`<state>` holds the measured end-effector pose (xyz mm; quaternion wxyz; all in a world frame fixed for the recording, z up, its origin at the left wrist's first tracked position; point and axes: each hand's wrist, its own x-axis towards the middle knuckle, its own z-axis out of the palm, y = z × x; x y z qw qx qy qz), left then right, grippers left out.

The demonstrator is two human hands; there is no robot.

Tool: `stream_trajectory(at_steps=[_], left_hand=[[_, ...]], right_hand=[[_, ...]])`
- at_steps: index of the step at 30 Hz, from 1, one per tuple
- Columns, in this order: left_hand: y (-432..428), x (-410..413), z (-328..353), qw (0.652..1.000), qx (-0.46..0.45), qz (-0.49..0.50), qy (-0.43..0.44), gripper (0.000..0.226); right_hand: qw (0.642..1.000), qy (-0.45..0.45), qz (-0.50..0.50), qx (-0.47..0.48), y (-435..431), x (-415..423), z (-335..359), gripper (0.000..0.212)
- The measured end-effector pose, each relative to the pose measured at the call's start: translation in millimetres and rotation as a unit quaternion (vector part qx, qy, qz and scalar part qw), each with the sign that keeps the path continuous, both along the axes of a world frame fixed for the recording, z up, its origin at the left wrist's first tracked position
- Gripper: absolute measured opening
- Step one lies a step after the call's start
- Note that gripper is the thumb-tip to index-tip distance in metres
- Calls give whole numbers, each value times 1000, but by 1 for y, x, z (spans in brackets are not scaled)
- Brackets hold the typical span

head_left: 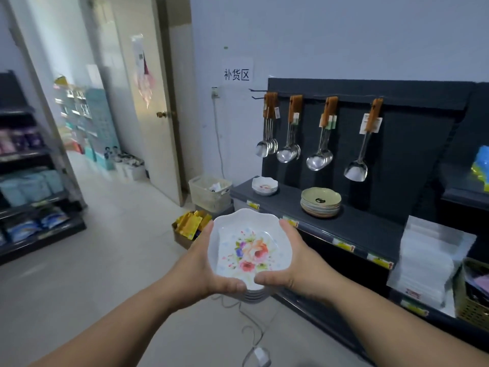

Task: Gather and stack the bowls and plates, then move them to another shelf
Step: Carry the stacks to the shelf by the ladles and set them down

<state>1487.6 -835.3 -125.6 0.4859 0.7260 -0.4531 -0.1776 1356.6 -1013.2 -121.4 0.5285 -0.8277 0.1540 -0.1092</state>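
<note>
A stack of floral bowls [250,250] is held level in mid-air in front of the shelf [344,221], mouths facing up, the stack's axis vertical. It is clasped by the left hand [203,263] and right hand [296,263], fingers curled together against opposite sides, thumbs on the near rim.

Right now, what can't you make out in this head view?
- Held bowl stack: count unclear; left hand and right hand cover its sides.
- Shelf price tags: too small and blurred to read.
- Yellow-blue item: cut off by the right edge.
- Basket contents: hidden by its wall.
</note>
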Motion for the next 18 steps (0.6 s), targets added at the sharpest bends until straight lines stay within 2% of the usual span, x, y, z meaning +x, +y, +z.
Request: stream_trajectory(at_steps=[5,11,18], left_hand=[[11,91,-16,996,-17,88,22,76],[0,204,-30,976,-43,209,38,66],[-36,295,-42,977,-43,208,30,62]], right_hand=[[1000,1,-27,9,16,100,-15,103],[977,-46,-196,64,47,224,-33,66],[959,-63,-266,70,24,314,-48,61]])
